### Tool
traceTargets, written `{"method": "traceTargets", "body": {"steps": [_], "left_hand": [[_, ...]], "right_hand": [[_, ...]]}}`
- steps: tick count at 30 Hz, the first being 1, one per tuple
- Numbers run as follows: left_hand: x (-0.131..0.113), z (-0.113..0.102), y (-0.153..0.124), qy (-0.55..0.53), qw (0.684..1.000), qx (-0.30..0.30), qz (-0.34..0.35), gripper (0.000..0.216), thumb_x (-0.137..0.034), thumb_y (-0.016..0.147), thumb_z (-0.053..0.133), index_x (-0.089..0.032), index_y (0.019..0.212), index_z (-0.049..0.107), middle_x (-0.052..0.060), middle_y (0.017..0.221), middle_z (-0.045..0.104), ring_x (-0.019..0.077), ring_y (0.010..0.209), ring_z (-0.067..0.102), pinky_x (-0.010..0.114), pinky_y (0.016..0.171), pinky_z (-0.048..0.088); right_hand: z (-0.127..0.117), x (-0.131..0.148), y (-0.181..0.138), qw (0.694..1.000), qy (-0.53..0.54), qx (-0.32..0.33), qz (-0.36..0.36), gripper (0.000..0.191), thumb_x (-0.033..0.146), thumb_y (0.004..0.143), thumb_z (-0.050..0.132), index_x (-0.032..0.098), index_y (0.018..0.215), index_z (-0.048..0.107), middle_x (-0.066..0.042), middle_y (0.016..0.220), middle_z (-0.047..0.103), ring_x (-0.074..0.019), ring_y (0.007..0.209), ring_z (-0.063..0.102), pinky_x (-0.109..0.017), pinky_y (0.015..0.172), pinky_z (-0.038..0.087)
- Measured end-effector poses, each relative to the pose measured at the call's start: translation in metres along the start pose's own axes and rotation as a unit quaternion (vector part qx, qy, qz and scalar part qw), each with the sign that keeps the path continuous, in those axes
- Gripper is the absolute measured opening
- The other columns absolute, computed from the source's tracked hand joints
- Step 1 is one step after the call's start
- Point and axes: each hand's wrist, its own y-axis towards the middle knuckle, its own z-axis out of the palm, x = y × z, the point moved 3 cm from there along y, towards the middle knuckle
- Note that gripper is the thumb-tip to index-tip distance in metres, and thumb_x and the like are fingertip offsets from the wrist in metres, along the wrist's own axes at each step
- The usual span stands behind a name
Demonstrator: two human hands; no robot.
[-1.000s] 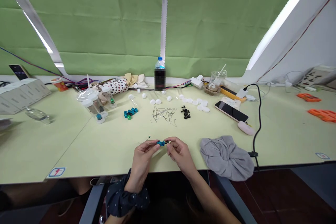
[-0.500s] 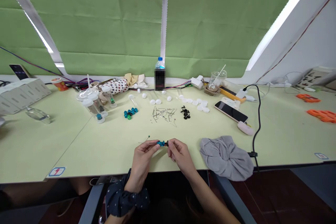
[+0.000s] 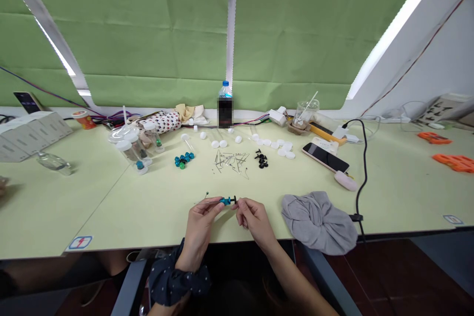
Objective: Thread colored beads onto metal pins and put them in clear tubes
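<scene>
My left hand pinches a small blue fitting between thumb and fingers. From the fitting's right end sticks a black piece with a flat round head. Thin metal pins stretch out to the left of the same hand, one tipped with a dark bead. Close beside the black head is my right hand, its thumb and forefinger closed together; whether they hold something is hidden. Farther back lie a cluster of blue fittings, a scatter of metal pins and several black flat-headed pieces.
White caps and clear tubes lie behind the pins. A grey scrunchie sits right of my hands, near a black cable and a phone. Capped tubes stand at left; a bottle stands at the back.
My right fingers have drawn slightly off the black head, which now shows plainly. The blue fitting in my left hand has shifted a little to the left.
</scene>
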Motion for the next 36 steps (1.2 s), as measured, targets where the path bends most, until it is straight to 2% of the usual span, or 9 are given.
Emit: {"method": "traceTargets", "body": {"steps": [9,12,15,17,26,36], "left_hand": [[-0.0001,0.0003,0.0000,-0.005,1.000,-0.005,0.007,0.018,-0.019,0.060,0.078,-0.016,0.077,0.073,0.004,0.079,0.071,0.0172,0.082,0.064,0.029,0.080,0.049],[-0.0003,0.0004,0.0002,-0.012,1.000,-0.011,0.009,0.019,-0.019,0.059,0.078,-0.015,0.077,0.073,0.005,0.079,0.071,0.0174,0.081,0.064,0.030,0.081,0.049],[-0.0008,0.0003,-0.0004,-0.012,1.000,-0.009,0.005,0.019,-0.020,0.059,0.078,-0.015,0.077,0.073,0.005,0.080,0.072,0.0174,0.082,0.064,0.030,0.081,0.049],[-0.0013,0.0002,-0.0007,-0.005,1.000,-0.005,0.003,0.020,-0.021,0.060,0.077,-0.015,0.078,0.073,0.005,0.080,0.072,0.0182,0.081,0.064,0.031,0.080,0.050],[-0.0009,0.0006,-0.0006,0.008,1.000,0.003,0.003,0.017,-0.019,0.059,0.078,-0.016,0.075,0.073,0.005,0.080,0.072,0.0165,0.081,0.064,0.028,0.079,0.049],[-0.0046,0.0026,-0.0014,0.023,1.000,0.005,0.003,0.020,-0.022,0.057,0.079,-0.015,0.075,0.073,0.007,0.079,0.073,0.0188,0.078,0.065,0.031,0.078,0.050]], "right_hand": [[-0.0001,-0.0002,0.0015,1.000,0.002,-0.006,-0.006,0.035,0.048,0.084,0.051,0.015,0.073,0.054,0.005,0.046,0.043,-0.0062,0.041,0.033,-0.020,0.042,0.025],[-0.0008,-0.0004,0.0013,0.999,0.035,-0.021,-0.013,0.027,0.045,0.084,0.054,0.018,0.087,0.050,0.007,0.048,0.042,-0.0064,0.041,0.032,-0.019,0.041,0.024],[-0.0007,0.0011,0.0004,0.999,0.040,-0.015,-0.024,0.035,0.041,0.081,0.059,0.020,0.106,0.047,0.008,0.053,0.042,-0.0074,0.045,0.035,-0.018,0.041,0.026],[-0.0003,0.0024,0.0000,0.999,0.023,-0.002,-0.030,0.039,0.040,0.079,0.061,0.019,0.109,0.049,0.007,0.056,0.041,-0.0082,0.049,0.038,-0.018,0.042,0.027],[-0.0013,-0.0031,0.0017,1.000,0.003,0.004,-0.019,0.029,0.042,0.081,0.058,0.018,0.095,0.053,0.007,0.052,0.040,-0.0079,0.048,0.038,-0.019,0.042,0.027],[-0.0015,-0.0051,0.0034,1.000,0.010,-0.010,-0.006,0.031,0.048,0.079,0.058,0.017,0.082,0.053,0.005,0.051,0.044,-0.0075,0.045,0.038,-0.019,0.041,0.028]]}}
